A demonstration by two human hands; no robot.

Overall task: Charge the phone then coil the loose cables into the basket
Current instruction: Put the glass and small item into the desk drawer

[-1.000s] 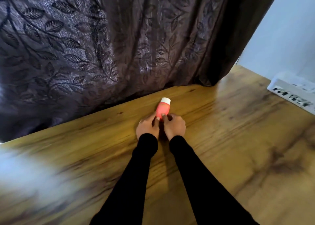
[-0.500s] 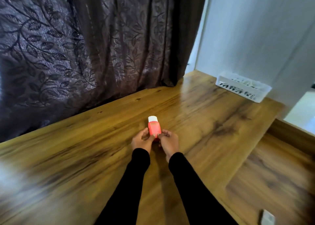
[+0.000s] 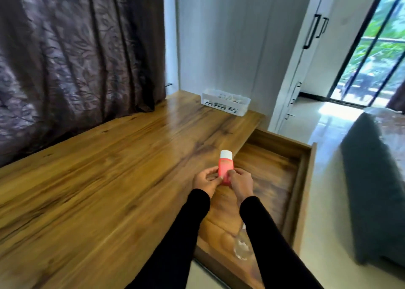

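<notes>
my left hand [image 3: 206,181] and right hand [image 3: 240,182] both pinched the pink bottle [image 3: 225,168] above the open drawer [image 3: 306,157]; the basket [image 3: 225,102] stood far behind. i judged a firm grip was best.

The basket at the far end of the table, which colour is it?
White, with cut-out patterns in its side wall. The head view shows it clearly.

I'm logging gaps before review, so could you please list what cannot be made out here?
- White slotted plastic basket: contents too small, walls hide them.
- Red bottle-shaped object with white cap: base covered by left hand and right hand.
- Open wooden drawer: clear item inside blurred, sleeve-hidden.
</notes>
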